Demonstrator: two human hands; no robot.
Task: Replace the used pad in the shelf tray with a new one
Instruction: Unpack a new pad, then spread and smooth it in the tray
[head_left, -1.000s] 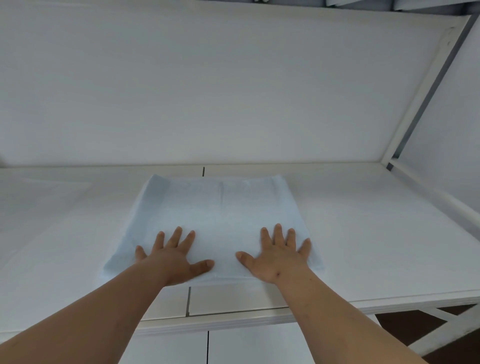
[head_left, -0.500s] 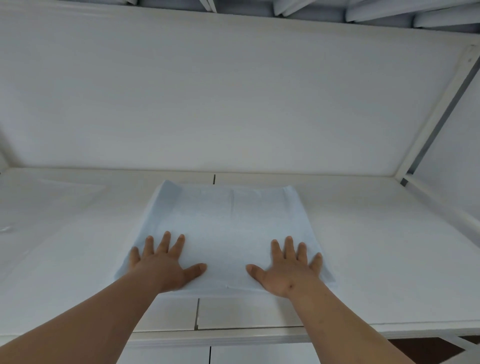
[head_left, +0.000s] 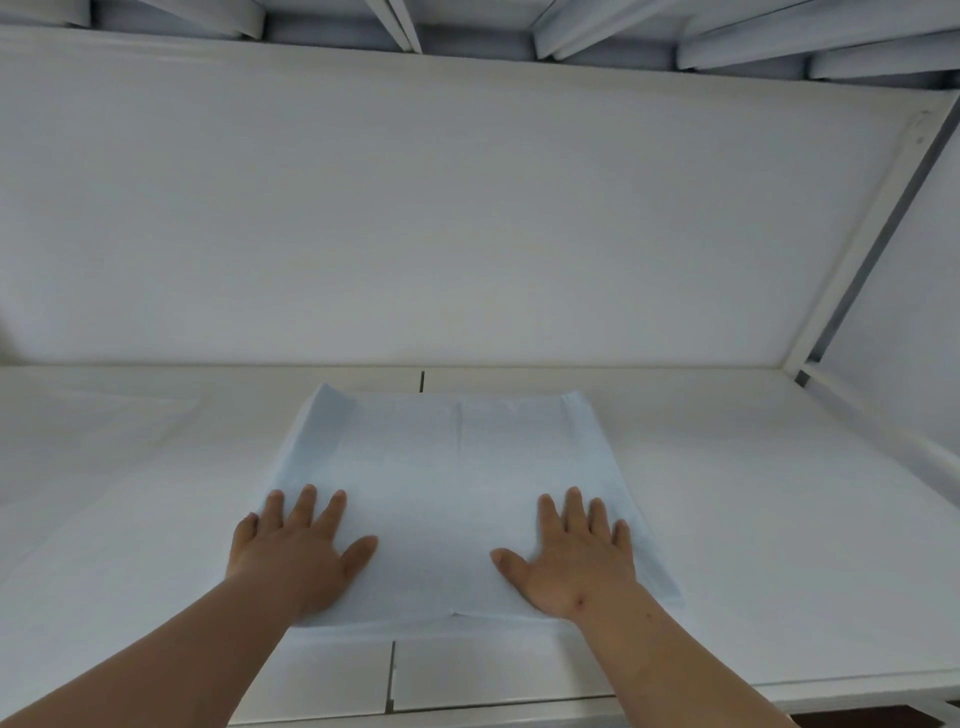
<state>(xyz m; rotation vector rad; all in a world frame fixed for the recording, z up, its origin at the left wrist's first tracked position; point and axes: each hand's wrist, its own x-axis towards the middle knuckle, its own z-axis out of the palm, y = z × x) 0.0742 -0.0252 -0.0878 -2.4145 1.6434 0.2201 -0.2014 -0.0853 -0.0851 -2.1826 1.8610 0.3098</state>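
A light blue pad (head_left: 457, 483) lies flat in the middle of the white shelf tray (head_left: 753, 545), with a fold crease down its centre. My left hand (head_left: 296, 551) presses flat on the pad's near left corner, fingers straight and spread. My right hand (head_left: 576, 556) presses flat on the near right part of the pad, fingers straight too. Both palms face down and neither hand grips anything.
A white back wall (head_left: 467, 218) rises behind the shelf. A white frame post (head_left: 872, 223) slants up at the right. Slats of an upper shelf (head_left: 405, 21) show at the top. A thin translucent sheet (head_left: 98, 441) lies on the tray's left side.
Both hands have slid outward toward the pad's near corners while staying flat on it. The view has tilted up, showing more of the upper slats.
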